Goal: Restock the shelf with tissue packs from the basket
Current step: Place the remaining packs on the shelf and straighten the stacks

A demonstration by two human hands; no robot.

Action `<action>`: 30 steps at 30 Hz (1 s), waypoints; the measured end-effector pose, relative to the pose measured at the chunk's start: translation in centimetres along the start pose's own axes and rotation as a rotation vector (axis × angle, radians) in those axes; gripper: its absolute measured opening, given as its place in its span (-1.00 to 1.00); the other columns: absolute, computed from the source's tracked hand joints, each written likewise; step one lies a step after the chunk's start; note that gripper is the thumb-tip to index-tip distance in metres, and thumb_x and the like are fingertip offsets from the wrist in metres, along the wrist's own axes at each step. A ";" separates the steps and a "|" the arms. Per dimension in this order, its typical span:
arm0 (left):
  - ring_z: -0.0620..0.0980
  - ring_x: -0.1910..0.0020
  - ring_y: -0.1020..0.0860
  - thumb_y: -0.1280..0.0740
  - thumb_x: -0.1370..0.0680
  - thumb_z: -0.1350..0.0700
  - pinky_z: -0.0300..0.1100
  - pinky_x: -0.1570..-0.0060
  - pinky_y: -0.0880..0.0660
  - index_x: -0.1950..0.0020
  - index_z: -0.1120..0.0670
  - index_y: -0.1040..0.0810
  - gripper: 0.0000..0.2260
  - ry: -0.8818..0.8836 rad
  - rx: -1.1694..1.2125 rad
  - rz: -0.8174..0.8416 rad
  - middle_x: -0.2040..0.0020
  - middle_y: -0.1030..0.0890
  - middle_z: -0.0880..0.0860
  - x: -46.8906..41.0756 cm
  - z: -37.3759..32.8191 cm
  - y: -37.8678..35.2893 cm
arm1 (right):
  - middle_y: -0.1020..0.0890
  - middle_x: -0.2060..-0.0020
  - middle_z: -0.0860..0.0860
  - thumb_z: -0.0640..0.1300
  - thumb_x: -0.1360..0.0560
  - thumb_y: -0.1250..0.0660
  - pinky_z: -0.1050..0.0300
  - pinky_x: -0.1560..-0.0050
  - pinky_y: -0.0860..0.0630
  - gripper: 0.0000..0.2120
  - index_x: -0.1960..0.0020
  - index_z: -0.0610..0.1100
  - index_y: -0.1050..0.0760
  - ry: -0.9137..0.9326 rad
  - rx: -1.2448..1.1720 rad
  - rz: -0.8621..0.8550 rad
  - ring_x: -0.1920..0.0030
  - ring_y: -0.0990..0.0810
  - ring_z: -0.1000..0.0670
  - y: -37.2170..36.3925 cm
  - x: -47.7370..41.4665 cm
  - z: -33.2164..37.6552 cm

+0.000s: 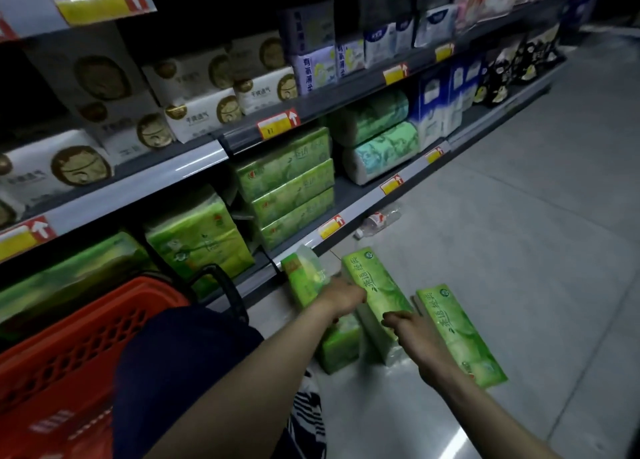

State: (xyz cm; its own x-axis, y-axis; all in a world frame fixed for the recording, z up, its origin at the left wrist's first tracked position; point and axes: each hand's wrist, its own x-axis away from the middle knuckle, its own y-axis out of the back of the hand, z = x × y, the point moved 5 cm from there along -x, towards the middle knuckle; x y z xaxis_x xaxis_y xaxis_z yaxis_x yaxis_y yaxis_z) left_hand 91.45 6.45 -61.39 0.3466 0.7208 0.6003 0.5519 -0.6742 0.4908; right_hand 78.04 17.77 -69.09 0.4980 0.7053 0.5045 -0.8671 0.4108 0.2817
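Three green tissue packs lie on the floor in front of the bottom shelf. My left hand (pixel 341 297) rests on the left pack (pixel 306 282) and touches the middle pack (pixel 375 288). My right hand (pixel 414 334) lies on the middle pack's near end, fingers curled over it. The right pack (pixel 464 334) lies flat beside my right wrist. The red basket (pixel 69 347) stands at the lower left, next to my knee. Matching green packs (pixel 291 188) are stacked on the bottom shelf (pixel 356 212).
An empty plastic bottle (pixel 377 221) lies on the floor by the shelf edge. Green and blue roll packs (pixel 377 136) fill the shelf further right. White tissue packs (pixel 194 108) sit on the shelf above. Grey tiled floor (pixel 519 233) stretches to the right.
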 end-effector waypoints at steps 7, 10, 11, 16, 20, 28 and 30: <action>0.23 -0.47 -0.42 -0.23 -0.66 0.05 -0.04 -0.42 -0.40 -0.61 0.10 -0.28 -0.49 -0.014 -0.499 0.162 -0.53 -0.40 0.24 -0.6 2.1 -2.8 | -0.46 -0.47 -0.19 -0.03 -0.48 -0.41 -0.08 -0.33 -0.52 -0.30 -0.57 -0.13 -0.30 0.066 0.522 -0.066 -0.39 -0.51 -0.25 -2.1 -4.0 -3.2; 0.23 -0.49 -0.41 -0.21 -0.67 0.07 -0.02 -0.44 -0.39 -0.63 0.10 -0.25 -0.48 -0.015 -0.531 0.187 -0.56 -0.37 0.25 -1.0 2.4 -3.3 | -0.33 -0.55 -0.22 0.07 -0.47 -0.42 -0.08 -0.41 -0.44 -0.21 -0.58 -0.18 -0.21 0.087 0.759 -0.054 -0.49 -0.41 -0.27 -1.9 -6.1 -2.9; 0.23 -0.49 -0.40 -0.21 -0.66 0.06 -0.02 -0.44 -0.39 -0.63 0.10 -0.25 -0.47 -0.018 -0.524 0.183 -0.56 -0.37 0.25 -1.4 2.5 -3.4 | -0.27 -0.58 -0.23 0.10 -0.46 -0.42 -0.09 -0.45 -0.42 -0.18 -0.58 -0.20 -0.18 0.075 0.800 -0.054 -0.53 -0.36 -0.28 -1.7 -7.0 -2.9; 0.21 -0.54 -0.34 -0.24 -0.65 0.01 -0.05 -0.46 -0.35 -0.65 0.11 -0.22 -0.42 0.014 -0.464 0.174 -0.60 -0.31 0.22 -3.8 3.1 -4.1 | -0.06 -0.67 -0.26 0.23 -0.42 -0.46 -0.14 -0.63 -0.15 0.11 -0.69 -0.21 0.07 -0.024 0.805 -0.017 -0.67 -0.07 -0.26 -1.6 -11.0 -3.2; 0.22 -0.55 -0.33 -0.24 -0.65 -0.01 -0.03 -0.45 -0.34 -0.67 0.10 -0.19 -0.40 0.037 -0.444 0.195 -0.62 -0.28 0.21 -4.6 2.9 -4.6 | 0.06 -0.67 -0.31 0.32 -0.40 -0.47 -0.22 -0.65 -0.06 0.28 -0.69 -0.16 0.32 -0.082 0.816 0.029 -0.67 -0.01 -0.31 -3.1 -12.4 -2.8; 0.23 -0.35 -0.52 -0.26 -0.61 0.02 -0.02 -0.30 -0.49 -0.47 0.15 -0.48 -0.56 0.053 -0.400 0.184 -0.43 -0.50 0.23 -5.2 1.9 -5.0 | -0.10 -0.62 -0.36 0.08 -0.43 -0.43 -0.39 -0.46 -0.37 0.14 -0.68 -0.22 0.28 -0.059 0.859 0.002 -0.56 -0.25 -0.39 -3.3 -11.8 -2.0; 0.23 -0.41 -0.48 -0.25 -0.63 0.02 -0.02 -0.34 -0.46 -0.52 0.13 -0.42 -0.53 0.051 -0.377 0.181 -0.50 -0.44 0.22 -5.1 1.7 -4.8 | -0.22 -0.55 -0.36 0.13 -0.26 -0.39 -0.35 -0.41 -0.42 0.16 -0.66 -0.22 0.13 -0.047 0.803 -0.003 -0.50 -0.32 -0.39 -2.7 -11.0 -1.6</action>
State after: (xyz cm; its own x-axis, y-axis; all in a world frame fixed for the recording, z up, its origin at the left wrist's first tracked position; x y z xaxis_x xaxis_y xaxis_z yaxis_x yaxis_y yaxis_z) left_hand 88.32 6.26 -67.88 0.3691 0.5827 0.7240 0.1659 -0.8078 0.5656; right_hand 74.97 9.82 -76.69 0.5149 0.6726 0.5316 -0.6159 -0.1411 0.7751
